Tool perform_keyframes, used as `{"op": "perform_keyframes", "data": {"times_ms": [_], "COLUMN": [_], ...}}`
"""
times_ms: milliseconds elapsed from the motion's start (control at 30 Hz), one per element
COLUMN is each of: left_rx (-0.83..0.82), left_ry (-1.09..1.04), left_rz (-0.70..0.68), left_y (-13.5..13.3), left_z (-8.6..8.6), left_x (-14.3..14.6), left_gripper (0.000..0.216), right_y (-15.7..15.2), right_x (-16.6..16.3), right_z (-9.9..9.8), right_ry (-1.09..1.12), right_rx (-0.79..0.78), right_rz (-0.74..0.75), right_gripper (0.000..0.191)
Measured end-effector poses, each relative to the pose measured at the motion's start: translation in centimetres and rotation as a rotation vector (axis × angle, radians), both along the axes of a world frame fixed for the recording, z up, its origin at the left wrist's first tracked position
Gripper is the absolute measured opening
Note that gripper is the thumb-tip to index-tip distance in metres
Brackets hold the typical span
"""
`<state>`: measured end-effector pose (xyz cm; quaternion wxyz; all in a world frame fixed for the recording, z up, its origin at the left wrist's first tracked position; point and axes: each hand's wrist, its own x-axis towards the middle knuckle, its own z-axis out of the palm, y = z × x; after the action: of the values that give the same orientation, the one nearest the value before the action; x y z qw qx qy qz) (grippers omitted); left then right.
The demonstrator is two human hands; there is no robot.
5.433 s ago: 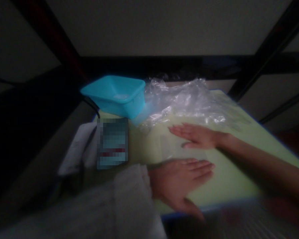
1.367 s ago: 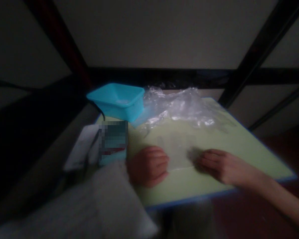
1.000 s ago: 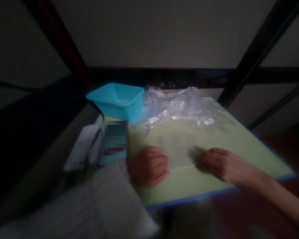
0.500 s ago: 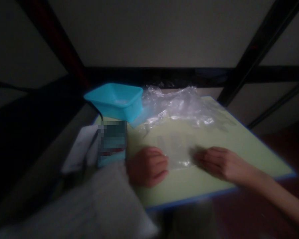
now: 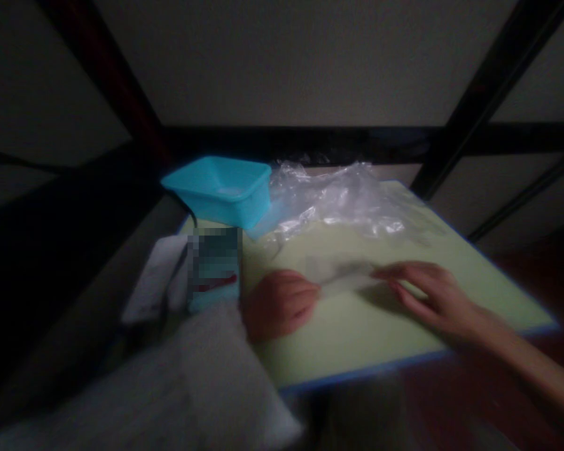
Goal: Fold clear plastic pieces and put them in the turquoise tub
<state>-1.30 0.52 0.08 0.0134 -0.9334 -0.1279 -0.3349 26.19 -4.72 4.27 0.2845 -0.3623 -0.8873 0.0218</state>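
"Has anything shifted over there?"

"Not the surface [image 5: 357, 351], yellow-green with its blue edge. The heap of crumpled plastic [image 5: 338, 194] lies across the far side, same as half a second ago."

"And the blue basin [image 5: 247, 207]?"

"Unmoved too, at the far left corner, just beside the heap."

"So it's the hands?"

"Mostly the right hand [image 5: 427, 291]. A moment ago it was bunched low near the front; now it has moved farther back, thumb showing apart from the knuckles, fingertips pinching the right end of that small clear sheet [image 5: 350, 282]."

"What about the left hand [image 5: 282, 305]?"

"Barely moved. It's curled in at the sheet's left end, fingertips tucked out of sight, so I can't tell whether it grips."

"Where's the sheet now?"

"Between the two hands, in front of the heap. Its near edge lay flat toward us before; now that's drawn back, with a dark crease slanting across. It's too dim to make out the layers."
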Motion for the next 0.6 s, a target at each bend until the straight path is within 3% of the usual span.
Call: {"op": "perform_keyframes", "data": {"times_ms": [233,433,533,600], "left_rx": [-0.259,-0.799,-1.027,-1.033], "left_ry": [-0.275,-0.262,-0.330,-0.333], "left_rz": [0.012,-0.135,-0.109,-0.008], "left_y": [-0.9,-2.3,-2.1,-1.3], "left_z": [2.4,5.3,4.9,3.8], "left_x": [0.1,-0.5,-0.4,-0.1], "left_gripper": [0.012,0.021,0.023,0.026], "right_y": [-1.6,-3.2,-2.4,-1.2], "right_x": [0.1,-0.5,-1.0,-1.1], "right_z": [2.2,4.5,4.8,4.3], "right_ry": [0.112,0.423,0.545,0.582], "right_rx": [-0.011,-0.227,-0.416,-0.521], "right_rz": [-0.125,-0.177,-0.147,-0.147], "right_gripper": [0.013,0.009,0.008,0.014]}}
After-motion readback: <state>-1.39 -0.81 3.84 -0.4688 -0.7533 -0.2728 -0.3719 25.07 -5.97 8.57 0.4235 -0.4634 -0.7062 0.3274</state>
